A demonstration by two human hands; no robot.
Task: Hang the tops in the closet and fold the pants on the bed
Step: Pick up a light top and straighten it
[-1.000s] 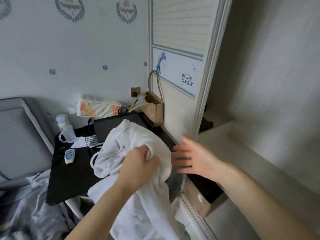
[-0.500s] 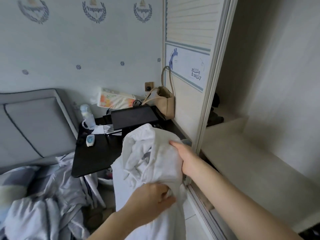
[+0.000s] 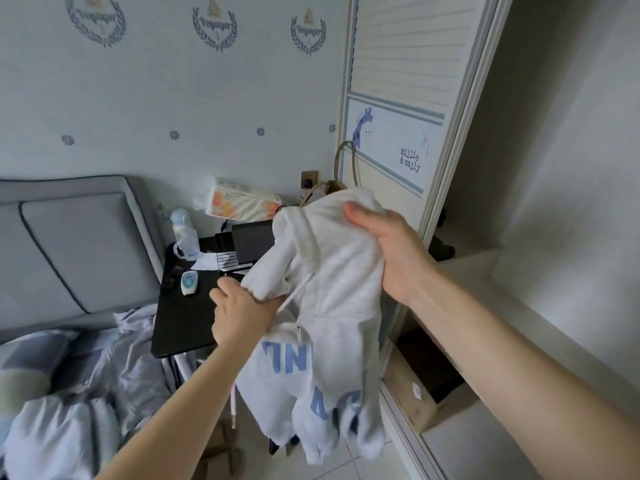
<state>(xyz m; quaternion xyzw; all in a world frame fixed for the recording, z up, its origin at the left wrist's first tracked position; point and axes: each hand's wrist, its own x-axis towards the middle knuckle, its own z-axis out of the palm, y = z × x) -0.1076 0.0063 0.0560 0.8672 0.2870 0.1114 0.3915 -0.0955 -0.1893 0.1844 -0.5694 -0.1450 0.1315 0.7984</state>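
A white hooded top (image 3: 329, 306) with blue letters and a drawstring hangs bunched in the air in front of the closet's sliding door (image 3: 398, 109). My right hand (image 3: 391, 251) grips its upper part near the hood. Lower left, my left hand (image 3: 242, 313) holds a fold of the same top from below. The open closet (image 3: 540, 237) is on the right, with a pale shelf inside. The bed (image 3: 69, 393) with crumpled grey bedding lies at the lower left. No hanger shows.
A black side table (image 3: 180, 320) stands between bed and closet, carrying a laptop (image 3: 249, 240), a baby bottle (image 3: 185, 233), a tissue pack (image 3: 239, 202) and a small white device (image 3: 189, 283). A beige bag (image 3: 343, 168) hangs by the door. A cardboard box (image 3: 415, 389) sits low in the closet.
My right hand went from reaching empty to gripping the top's upper part and lifting it. My left hand shifted its hold lower and left. The top now hangs open, showing blue letters.
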